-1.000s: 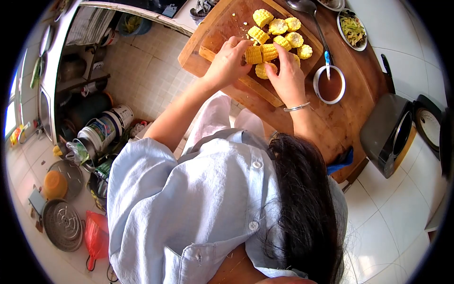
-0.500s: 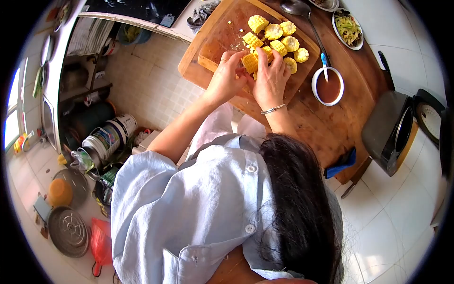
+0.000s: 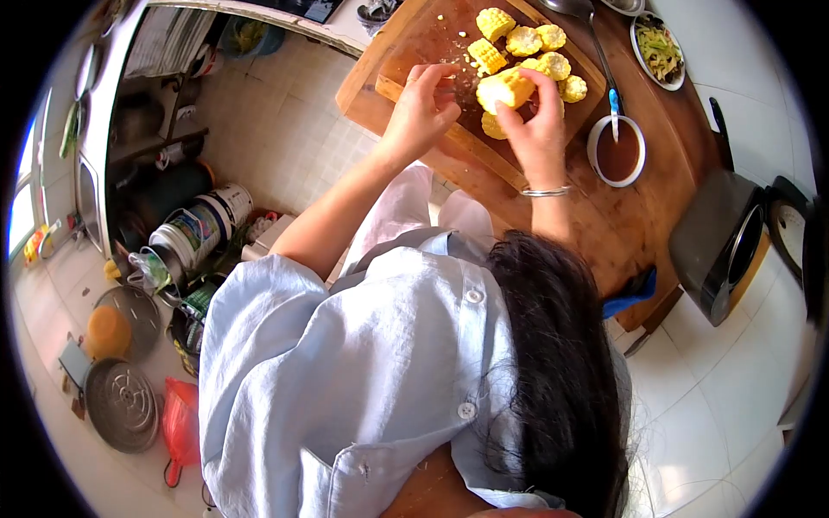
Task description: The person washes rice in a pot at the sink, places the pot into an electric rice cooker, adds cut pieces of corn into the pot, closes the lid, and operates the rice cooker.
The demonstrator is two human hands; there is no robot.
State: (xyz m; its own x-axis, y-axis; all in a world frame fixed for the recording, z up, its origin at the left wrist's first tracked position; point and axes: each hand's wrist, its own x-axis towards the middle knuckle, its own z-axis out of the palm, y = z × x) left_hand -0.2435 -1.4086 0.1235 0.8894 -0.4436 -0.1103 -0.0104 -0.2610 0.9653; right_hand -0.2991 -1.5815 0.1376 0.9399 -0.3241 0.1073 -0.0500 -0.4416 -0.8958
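Between the thumb and fingers of my right hand (image 3: 537, 136) is a thick piece of corn cob (image 3: 503, 90), held above the wooden cutting board (image 3: 397, 65). My left hand (image 3: 425, 110) hovers over the board's near left side, its fingers apart and nothing seen in them. Several more cut corn pieces (image 3: 524, 41) lie in a cluster on the board, just beyond my right hand. One corn piece (image 3: 494, 126) shows partly beneath the held one. Small loose kernels and crumbs (image 3: 466, 65) are scattered on the board between my hands.
Right of the board stands a white bowl of reddish-brown sauce (image 3: 618, 154), with a ladle (image 3: 611, 86) reaching over its rim. A plate of shredded vegetables (image 3: 661, 53) is at the back right. A dark appliance (image 3: 715, 233) and a blue cloth (image 3: 630, 293) lie further right.
My hands have moved apart. The right hand has lifted a corn piece and shifted right, while the left has let go and opened. The whole view has shifted slightly.
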